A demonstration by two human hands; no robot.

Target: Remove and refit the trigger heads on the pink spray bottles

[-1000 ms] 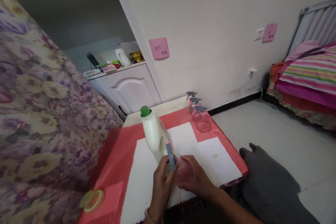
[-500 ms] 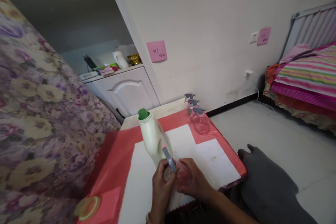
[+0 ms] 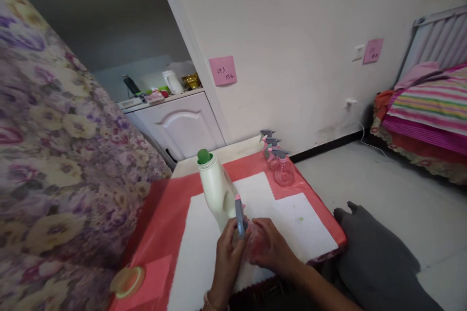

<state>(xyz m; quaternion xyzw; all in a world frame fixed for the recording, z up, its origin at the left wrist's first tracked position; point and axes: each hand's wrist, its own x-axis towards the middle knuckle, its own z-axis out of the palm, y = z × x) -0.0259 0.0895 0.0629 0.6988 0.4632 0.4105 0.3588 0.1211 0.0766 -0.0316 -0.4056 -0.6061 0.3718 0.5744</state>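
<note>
A clear pink spray bottle (image 3: 258,245) is held between my two hands near the table's front edge. My left hand (image 3: 229,248) pinches its grey trigger head (image 3: 240,218), which has a pink nozzle tip. Wrapped round the bottle's body is my right hand (image 3: 275,248). Whether the head is fully screwed on is hidden by my fingers. Just behind them stands a large pale-green jug (image 3: 216,182) with a green spout in its open neck. Several more spray bottles (image 3: 284,172) with grey trigger heads line the table's far right corner.
White sheets (image 3: 306,228) lie on the red tablecloth (image 3: 166,204). A round lid (image 3: 127,282) rests on pink paper at the front left. A floral curtain (image 3: 65,165) hangs at left, a cabinet (image 3: 186,124) stands behind, and a bed (image 3: 430,107) is at right.
The trigger head has turned more upright in my left hand, its nozzle tip swinging right. Both hands stay on the bottle. The whole view has shifted slightly.
</note>
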